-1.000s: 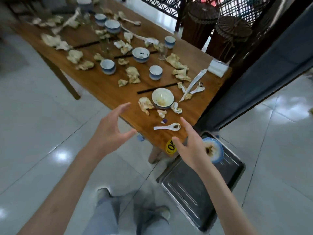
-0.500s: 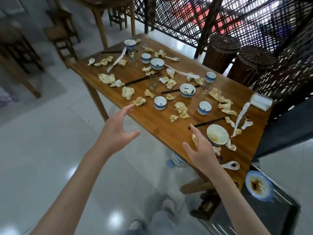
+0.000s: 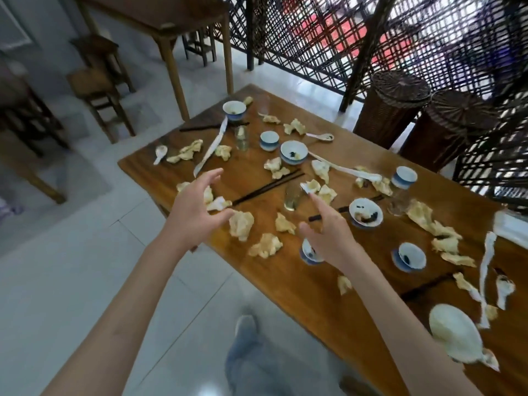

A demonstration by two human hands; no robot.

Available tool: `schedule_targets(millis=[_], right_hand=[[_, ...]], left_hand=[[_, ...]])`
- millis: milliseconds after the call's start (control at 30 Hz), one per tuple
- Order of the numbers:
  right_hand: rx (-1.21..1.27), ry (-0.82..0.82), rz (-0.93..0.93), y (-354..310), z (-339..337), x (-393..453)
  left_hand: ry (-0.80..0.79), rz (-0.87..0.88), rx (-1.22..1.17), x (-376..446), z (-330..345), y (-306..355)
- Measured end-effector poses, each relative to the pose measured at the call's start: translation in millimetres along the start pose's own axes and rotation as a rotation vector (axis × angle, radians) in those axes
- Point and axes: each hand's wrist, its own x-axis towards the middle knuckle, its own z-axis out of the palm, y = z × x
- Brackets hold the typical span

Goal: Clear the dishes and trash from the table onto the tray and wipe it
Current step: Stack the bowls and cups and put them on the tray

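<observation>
A long wooden table (image 3: 285, 275) is littered with several crumpled tissues (image 3: 241, 224), blue-and-white cups and bowls (image 3: 294, 152), chopsticks (image 3: 268, 187), white spoons (image 3: 160, 154) and glasses (image 3: 242, 137). My left hand (image 3: 197, 208) hovers with spread fingers over the table's near edge, just left of a crumpled tissue. Above a small cup (image 3: 308, 254) hangs my right hand (image 3: 328, 232), fingers spread, holding nothing. A white bowl (image 3: 454, 335) sits near the right end. The tray is out of view.
Two wicker baskets (image 3: 394, 110) stand behind the table by a dark lattice screen (image 3: 314, 32). Another wooden table (image 3: 171, 21) and stools (image 3: 97, 84) stand at the back left. Pale tiled floor (image 3: 71, 281) lies to the left, with my shoe (image 3: 245, 324) below.
The view has swung left along the table, and the tray with the blue plate has left the frame. Both hands have moved out over the table's middle, still holding nothing.
</observation>
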Motion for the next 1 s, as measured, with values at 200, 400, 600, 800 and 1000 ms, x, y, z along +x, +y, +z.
schedule_targets(millis=[200,400,600,800,1000], right_hand=[[-0.058,0.015,0.003,-35.0,20.8,142.4],[-0.076,-0.031,0.057,-72.2,64.1,255.1],[-0.114,0.047,0.151,-95.9,105.2,348.4],[-0.109,0.159,0.292,-119.2,152.6,443.4],[-0.097,0.193,0.440,-103.3,178.4,518.5]], left_hand=[[0.048,-0.025,0.001,142.4,-10.1,-43.3],[0.016,-0.024,0.027,257.8,-19.0,-103.9],[-0.097,0.008,-0.001,359.4,-13.2,-163.8],[-0.256,0.136,0.018,461.3,0.3,-225.8],[-0.405,0.185,0.003,536.8,45.0,-260.1]])
